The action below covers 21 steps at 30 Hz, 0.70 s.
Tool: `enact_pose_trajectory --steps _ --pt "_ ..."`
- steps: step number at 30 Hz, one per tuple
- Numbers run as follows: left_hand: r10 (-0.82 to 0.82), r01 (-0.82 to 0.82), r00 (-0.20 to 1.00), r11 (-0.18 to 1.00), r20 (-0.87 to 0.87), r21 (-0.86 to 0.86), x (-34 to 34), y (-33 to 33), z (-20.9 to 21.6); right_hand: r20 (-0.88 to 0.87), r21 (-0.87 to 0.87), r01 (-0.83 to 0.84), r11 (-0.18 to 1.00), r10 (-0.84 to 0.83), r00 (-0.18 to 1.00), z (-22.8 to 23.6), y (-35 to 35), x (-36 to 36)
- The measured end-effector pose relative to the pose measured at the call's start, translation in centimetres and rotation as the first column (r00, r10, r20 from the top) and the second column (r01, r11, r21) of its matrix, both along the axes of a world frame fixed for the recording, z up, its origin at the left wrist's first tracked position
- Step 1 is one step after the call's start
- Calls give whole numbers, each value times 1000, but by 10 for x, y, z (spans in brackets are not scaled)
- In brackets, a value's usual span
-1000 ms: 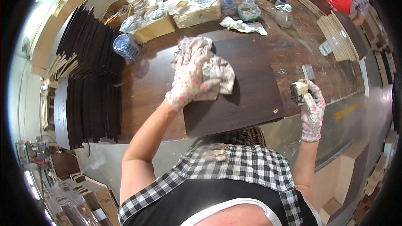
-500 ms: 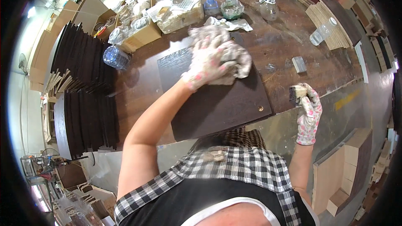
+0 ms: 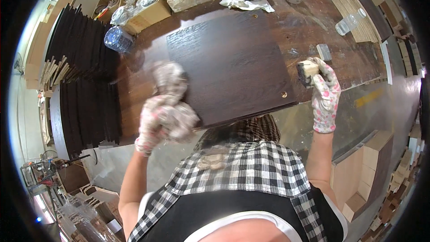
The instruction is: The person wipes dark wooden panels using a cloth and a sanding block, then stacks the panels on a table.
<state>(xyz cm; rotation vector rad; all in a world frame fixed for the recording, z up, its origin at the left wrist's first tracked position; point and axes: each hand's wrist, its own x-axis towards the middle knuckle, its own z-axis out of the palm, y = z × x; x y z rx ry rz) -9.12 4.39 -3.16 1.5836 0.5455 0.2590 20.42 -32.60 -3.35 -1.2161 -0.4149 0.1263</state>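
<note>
A dark brown wood panel (image 3: 228,67) lies flat on the table before me, with small round holes near two of its right corners. At its left edge my left hand (image 3: 153,121), in a white glove with pink spots, grips a crumpled greyish rag (image 3: 170,80); both are blurred by motion. My right hand (image 3: 327,96), gloved alike, is off the panel's right side. Its thumb and fingers pinch a cream sponge (image 3: 309,69) whose left face is stained black.
Stacked dark panels (image 3: 89,112) stand along the left. Toward the back are a blue-tinted plastic jug (image 3: 119,40), a cardboard box (image 3: 150,20) and a white cloth (image 3: 246,3). On the right are a grey block (image 3: 323,52), a clear bottle (image 3: 350,22) and stacked boards (image 3: 356,11).
My left hand has swept the rag from the panel's far middle to its near left edge. The right hand, still holding the sponge, has shifted slightly up and left in view.
</note>
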Motion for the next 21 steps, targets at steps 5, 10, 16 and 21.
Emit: enact_pose_trajectory --steps 5,10,16,21 --pt "203 -235 972 872 120 430 -5 33 -5 -25 -124 -51 991 48 999 15 40 -19" --pt "67 -50 974 995 -215 83 44 22 -2 275 -438 55 897 75 958 1 75 -56" --pt "-449 452 892 890 -62 55 4 91 -66 246 -363 -132 922 232 941 -7 114 -91" --pt "-400 325 915 804 48 497 -15 48 -68 102 -253 -187 949 218 971 14 102 -71"
